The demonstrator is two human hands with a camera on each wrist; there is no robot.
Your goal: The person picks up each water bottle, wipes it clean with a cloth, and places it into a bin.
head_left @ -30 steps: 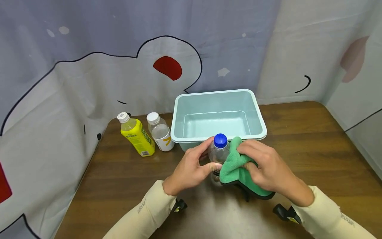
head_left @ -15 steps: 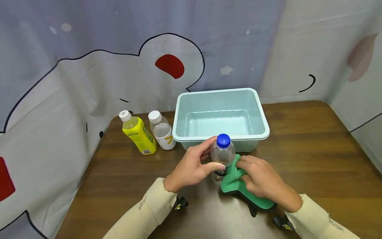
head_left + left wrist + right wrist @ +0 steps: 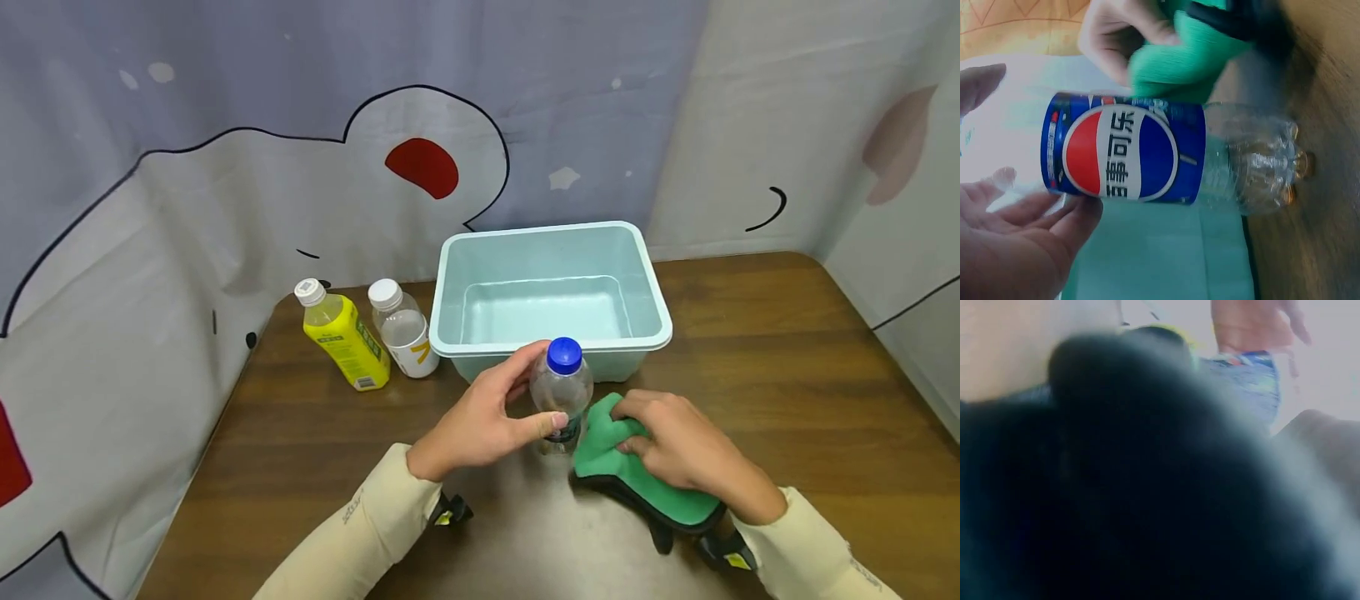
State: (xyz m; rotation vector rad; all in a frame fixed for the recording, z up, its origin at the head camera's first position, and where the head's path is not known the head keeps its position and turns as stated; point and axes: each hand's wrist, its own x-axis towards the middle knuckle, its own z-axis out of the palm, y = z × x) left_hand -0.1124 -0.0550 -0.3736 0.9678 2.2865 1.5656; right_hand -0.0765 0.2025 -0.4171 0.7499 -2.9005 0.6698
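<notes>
A clear plastic bottle point(image 3: 561, 396) with a blue cap and a blue Pepsi label point(image 3: 1125, 153) stands upright on the wooden table point(image 3: 787, 392), just in front of the tub. My left hand point(image 3: 487, 417) grips it round the upper body, thumb and fingers curled on opposite sides. My right hand point(image 3: 675, 446) clutches a green cloth point(image 3: 637, 475) with a dark edge and holds it low on the table, right beside the bottle's base. The cloth point(image 3: 1179, 59) lies behind the bottle in the left wrist view. Dark blurred fabric point(image 3: 1116, 487) fills most of the right wrist view.
A pale blue plastic tub point(image 3: 553, 296) stands behind the bottle. To its left are a yellow bottle point(image 3: 341, 337) and a clear bottle point(image 3: 401, 329), both white-capped. A printed curtain point(image 3: 225, 167) closes off the back and sides. The table's left edge runs close to the yellow bottle.
My right hand has carried the green cloth down from the bottle's shoulder to the table beside its base. My left hand keeps its grip on the bottle.
</notes>
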